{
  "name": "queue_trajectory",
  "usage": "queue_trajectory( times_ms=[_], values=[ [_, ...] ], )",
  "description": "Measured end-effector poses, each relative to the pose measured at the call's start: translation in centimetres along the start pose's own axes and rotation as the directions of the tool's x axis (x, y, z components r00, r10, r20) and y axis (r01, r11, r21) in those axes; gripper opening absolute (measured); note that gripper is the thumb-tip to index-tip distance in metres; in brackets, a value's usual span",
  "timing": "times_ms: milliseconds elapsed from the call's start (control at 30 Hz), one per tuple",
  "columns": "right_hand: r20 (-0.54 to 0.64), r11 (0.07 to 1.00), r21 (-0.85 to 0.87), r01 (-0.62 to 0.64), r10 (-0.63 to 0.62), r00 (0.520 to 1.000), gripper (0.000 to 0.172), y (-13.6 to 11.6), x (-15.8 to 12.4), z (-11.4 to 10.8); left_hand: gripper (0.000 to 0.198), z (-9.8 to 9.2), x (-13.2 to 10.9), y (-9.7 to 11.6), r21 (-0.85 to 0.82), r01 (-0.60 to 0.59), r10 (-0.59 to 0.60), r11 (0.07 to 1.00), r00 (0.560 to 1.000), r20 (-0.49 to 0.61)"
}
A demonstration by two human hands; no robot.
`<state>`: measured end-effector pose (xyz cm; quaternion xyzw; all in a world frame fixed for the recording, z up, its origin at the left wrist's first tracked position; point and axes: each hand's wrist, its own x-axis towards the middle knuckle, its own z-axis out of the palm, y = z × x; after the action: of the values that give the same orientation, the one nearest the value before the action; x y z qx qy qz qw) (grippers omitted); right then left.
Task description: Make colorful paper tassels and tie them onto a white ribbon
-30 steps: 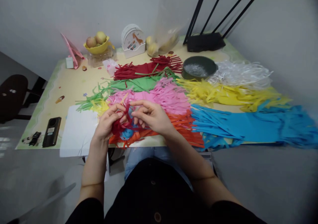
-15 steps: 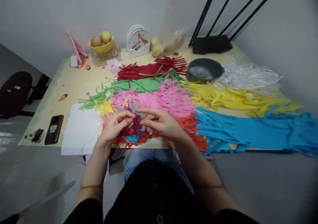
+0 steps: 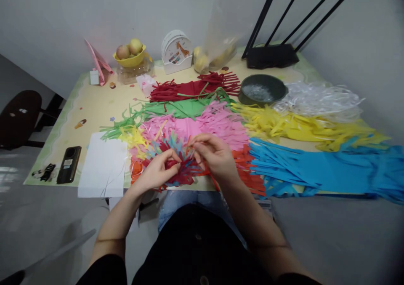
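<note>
My left hand (image 3: 162, 169) is closed on a multicoloured bunch of paper strips (image 3: 184, 173), mixed dark red, blue and orange, near the table's front edge. Just right of it, my right hand (image 3: 213, 152) pinches a thin orange strip (image 3: 188, 144) at the upper side of the bunch. Under and beside the hands lie orange fringed paper (image 3: 249, 171) and pink fringed paper (image 3: 217, 125). Green fringed paper (image 3: 179, 107) and dark red fringed paper (image 3: 183, 90) lie farther back. Blue fringed paper (image 3: 337, 169) and yellow fringed paper (image 3: 296, 125) spread to the right.
A white sheet (image 3: 102, 167) and a dark phone (image 3: 68, 165) lie at the left. Behind are a yellow fruit bowl (image 3: 131, 61), a white holder (image 3: 178, 62), a dark green bowl (image 3: 262, 90), clear strips (image 3: 318, 99) and a black router (image 3: 271, 57).
My right hand has moved slightly right and now pinches a thin strip. My left hand has shifted right on the bunch, whose coloured strips now show more, fanned out between the hands.
</note>
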<state>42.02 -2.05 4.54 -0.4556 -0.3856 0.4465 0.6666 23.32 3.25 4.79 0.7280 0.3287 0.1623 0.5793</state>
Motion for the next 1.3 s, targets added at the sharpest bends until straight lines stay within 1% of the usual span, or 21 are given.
queue_trajectory(
  times_ms=[67, 133, 167, 233, 267, 300, 367, 400, 467, 533, 600, 700, 767, 833, 933, 967, 1000, 1067, 1133, 1233, 1300],
  values=[
    [-0.186, 0.979, 0.185, 0.089, -0.054, 0.981, 0.027, -0.1, 0.1, 0.1, 0.007, -0.9, -0.1, 0.4, 0.185, -0.031, 0.019, 0.982, 0.998, 0.067],
    [-0.288, 0.951, 0.253, 0.178, -0.101, 0.952, 0.033, -0.3, 0.2, 0.1, 0.008, -2.6, 0.4, 1.0, 0.327, -0.135, 0.087, 0.936, 0.984, 0.157],
    [-0.29, 0.946, 0.263, 0.19, -0.111, 0.951, 0.034, -0.4, 0.2, 0.1, 0.01, -3.6, 1.1, 1.2, 0.366, -0.2, 0.143, 0.909, 0.974, 0.176],
    [-0.236, 0.946, 0.278, 0.165, -0.099, 0.967, 0.036, -0.5, 0.2, 0.3, 0.016, -5.4, 3.7, 1.4, 0.443, -0.289, 0.266, 0.849, 0.957, 0.114],
    [-0.2, 0.948, 0.285, 0.141, -0.085, 0.976, 0.036, -0.5, 0.1, 0.5, 0.018, -6.0, 5.4, 1.3, 0.506, -0.27, 0.294, 0.819, 0.955, 0.034],
    [-0.168, 0.95, 0.29, 0.117, -0.07, 0.983, 0.037, -0.5, 0.0, 0.7, 0.019, -6.3, 7.2, 1.0, 0.601, -0.208, 0.291, 0.771, 0.956, -0.042],
    [-0.13, 0.952, 0.293, 0.091, -0.054, 0.99, 0.036, -0.5, -0.2, 1.0, 0.021, -6.4, 10.8, 0.1, 0.771, -0.072, 0.18, 0.633, 0.982, -0.056],
    [-0.129, 0.952, 0.292, 0.092, -0.056, 0.99, 0.035, -0.4, -0.3, 1.0, 0.021, -6.3, 12.3, -0.3, 0.804, -0.037, 0.15, 0.593, 0.987, -0.065],
    [-0.141, 0.953, 0.281, 0.11, -0.073, 0.987, 0.034, -0.5, -0.2, 0.7, 0.018, -6.5, 14.1, -0.9, 0.832, 0.003, 0.117, 0.555, 0.99, -0.081],
    [-0.165, 0.957, 0.261, 0.125, -0.084, 0.983, 0.034, -0.5, 0.0, 0.2, 0.016, -7.7, 14.5, -0.7, 0.831, 0.028, 0.133, 0.556, 0.984, -0.122],
    [-0.182, 0.963, 0.241, 0.122, -0.079, 0.98, 0.034, -0.4, 0.4, -0.2, 0.018, -9.7, 13.8, 0.0, 0.819, 0.05, 0.154, 0.572, 0.974, -0.167],
    [-0.177, 0.968, 0.229, 0.106, -0.066, 0.982, 0.033, -0.2, 1.0, -0.5, 0.023, -13.1, 12.0, 0.8, 0.731, 0.071, 0.16, 0.679, 0.957, -0.242],
    [-0.169, 0.969, 0.221, 0.106, -0.069, 0.983, 0.033, -0.1, 1.1, -0.5, 0.026, -14.5, 10.4, 0.5, 0.686, 0.104, 0.159, 0.721, 0.938, -0.309],
    [-0.185, 0.97, 0.208, 0.126, -0.088, 0.979, 0.032, -0.2, 1.2, -0.6, 0.028, -15.0, 8.6, -0.7, 0.704, 0.13, 0.121, 0.698, 0.948, -0.295],
    [-0.231, 0.967, 0.186, 0.175, -0.131, 0.964, 0.029, -0.3, 1.3, -1.0, 0.025, -14.5, 5.8, -3.7, 0.728, 0.113, -0.023, 0.676, 0.991, -0.133],
    [-0.242, 0.966, 0.174, 0.191, -0.146, 0.959, 0.029, -0.3, 1.3, -1.1, 0.024, -14.2, 4.8, -4.9, 0.723, 0.115, -0.063, 0.681, 0.993, -0.098],
    [-0.249, 0.965, 0.161, 0.205, -0.161, 0.955, 0.029, -0.2, 1.4, -1.2, 0.023, -14.0, 4.0, -6.0, 0.72, 0.13, -0.086, 0.681, 0.991, -0.098],
    [-0.248, 0.967, 0.129, 0.22, -0.184, 0.951, 0.03, 0.0, 1.5, -1.2, 0.018, -14.0, 2.4, -7.9, 0.726, 0.182, -0.098, 0.663, 0.983, -0.157],
    [-0.243, 0.969, 0.106, 0.225, -0.194, 0.951, 0.029, 0.2, 1.7, -1.1, 0.013, -14.5, 1.1, -8.9, 0.732, 0.235, -0.092, 0.64, 0.969, -0.23],
    [-0.252, 0.968, 0.095, 0.233, -0.203, 0.946, 0.03, 0.3, 1.9, -0.9, 0.02, -16.3, -1.0, -8.6, 0.732, 0.327, -0.036, 0.598, 0.923, -0.382],
    [-0.268, 0.965, 0.098, 0.244, -0.211, 0.94, 0.031, 0.4, 2.1, -0.9, 0.027, -17.5, -2.6, -7.4, 0.748, 0.429, -0.002, 0.507, 0.868, -0.496]
  ],
)
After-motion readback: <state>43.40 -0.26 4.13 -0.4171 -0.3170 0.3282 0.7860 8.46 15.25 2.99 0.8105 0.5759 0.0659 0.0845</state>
